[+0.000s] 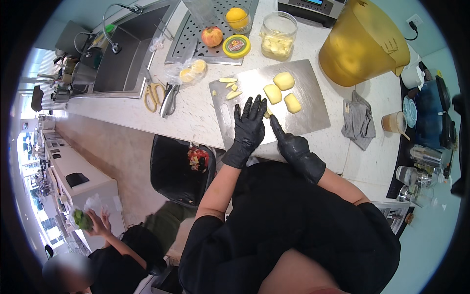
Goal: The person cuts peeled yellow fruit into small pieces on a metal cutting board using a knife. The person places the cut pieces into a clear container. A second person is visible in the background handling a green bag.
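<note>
My left hand (250, 123), in a black glove, rests palm down on a metal cutting board (312, 106), fingers stretched forward. A small pale-yellow slice (267, 113) shows beside its index finger; whether the fingers grip it is hidden. My right hand (293, 147), also black-gloved, is curled with its index finger pointing at that slice. Anything inside its curl is out of sight. Beyond the hands lie three peeled pale-yellow chunks (272, 94), apple or potato. Several thin cut slices (233, 94) are scattered at the board's left side.
Behind the board stand a clear jar (279, 35) of pale pieces and a large amber pitcher (361, 47). Scissors (154, 95) and a grey cloth (359, 121) flank it. A lined waste bin (170, 169) sits below the counter; a co-worker's hand (96, 223) holds greens at lower left.
</note>
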`<move>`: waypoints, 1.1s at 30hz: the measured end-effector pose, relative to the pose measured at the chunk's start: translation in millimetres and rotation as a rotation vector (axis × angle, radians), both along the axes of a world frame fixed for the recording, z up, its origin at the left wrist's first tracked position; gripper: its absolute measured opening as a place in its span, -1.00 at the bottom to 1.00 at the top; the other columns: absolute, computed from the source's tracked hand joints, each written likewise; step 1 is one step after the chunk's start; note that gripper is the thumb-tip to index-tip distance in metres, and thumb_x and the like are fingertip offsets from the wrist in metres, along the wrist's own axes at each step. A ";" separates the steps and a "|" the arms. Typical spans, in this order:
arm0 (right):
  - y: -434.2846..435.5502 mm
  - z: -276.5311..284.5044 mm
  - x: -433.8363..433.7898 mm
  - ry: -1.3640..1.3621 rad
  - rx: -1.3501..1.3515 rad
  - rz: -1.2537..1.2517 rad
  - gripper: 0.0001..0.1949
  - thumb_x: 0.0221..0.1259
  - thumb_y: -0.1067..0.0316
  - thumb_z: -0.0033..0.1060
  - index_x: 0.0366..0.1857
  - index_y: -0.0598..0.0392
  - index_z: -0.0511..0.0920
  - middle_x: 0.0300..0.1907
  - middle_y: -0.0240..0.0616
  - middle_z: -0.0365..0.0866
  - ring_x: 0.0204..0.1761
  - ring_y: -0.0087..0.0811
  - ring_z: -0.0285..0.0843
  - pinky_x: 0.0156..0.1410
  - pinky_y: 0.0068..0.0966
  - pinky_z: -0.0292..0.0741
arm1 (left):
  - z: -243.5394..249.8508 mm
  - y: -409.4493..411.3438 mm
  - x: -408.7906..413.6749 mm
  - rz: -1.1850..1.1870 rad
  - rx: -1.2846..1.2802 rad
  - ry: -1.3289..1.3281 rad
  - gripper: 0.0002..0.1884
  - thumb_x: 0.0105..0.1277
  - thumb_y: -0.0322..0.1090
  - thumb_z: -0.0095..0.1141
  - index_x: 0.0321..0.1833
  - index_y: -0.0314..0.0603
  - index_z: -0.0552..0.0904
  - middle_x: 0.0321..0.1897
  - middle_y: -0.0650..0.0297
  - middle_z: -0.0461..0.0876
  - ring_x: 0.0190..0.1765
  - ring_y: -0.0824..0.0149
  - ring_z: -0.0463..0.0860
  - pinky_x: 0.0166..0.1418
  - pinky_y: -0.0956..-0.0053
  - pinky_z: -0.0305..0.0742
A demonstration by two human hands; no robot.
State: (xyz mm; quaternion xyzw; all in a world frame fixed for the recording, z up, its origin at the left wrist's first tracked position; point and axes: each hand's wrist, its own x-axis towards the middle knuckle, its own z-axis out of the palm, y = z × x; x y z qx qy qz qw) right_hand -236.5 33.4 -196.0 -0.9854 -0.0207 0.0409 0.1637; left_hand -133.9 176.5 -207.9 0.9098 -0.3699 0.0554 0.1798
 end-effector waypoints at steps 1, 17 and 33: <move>0.0 -1.2 1.4 0.023 0.013 -0.006 -0.15 -0.02 0.43 0.01 0.45 -0.12 -0.13 -0.73 -0.26 0.41 -0.76 -0.33 0.37 -0.67 -0.30 0.34 | -1.2 0.0 -0.8 0.008 0.049 -0.011 -0.22 -0.01 -0.40 0.02 0.40 -0.06 0.19 0.40 0.17 0.16 0.43 0.11 0.14 0.43 -0.04 -0.14; -2.5 33.4 16.1 0.334 0.102 -0.046 -0.18 0.08 0.40 -0.08 0.45 -0.23 -0.22 -0.67 -0.04 0.52 -0.64 -0.09 0.51 -0.50 -0.15 0.43 | -9.9 -4.5 6.9 0.079 -0.411 0.074 -0.31 -0.04 -0.27 0.38 0.19 -0.26 0.40 0.05 -0.01 0.50 0.11 0.02 0.46 0.24 0.19 0.28; -8.5 23.7 7.9 0.132 0.028 -0.006 -0.27 0.14 0.42 -0.12 0.44 -0.23 -0.08 -0.59 -0.10 0.52 -0.65 -0.17 0.50 -0.54 -0.20 0.43 | 29.6 9.3 25.6 -0.104 -0.366 0.167 -0.40 -0.03 -0.47 0.10 0.20 -0.06 0.46 0.19 -0.01 0.37 0.21 -0.03 0.34 0.29 0.15 0.25</move>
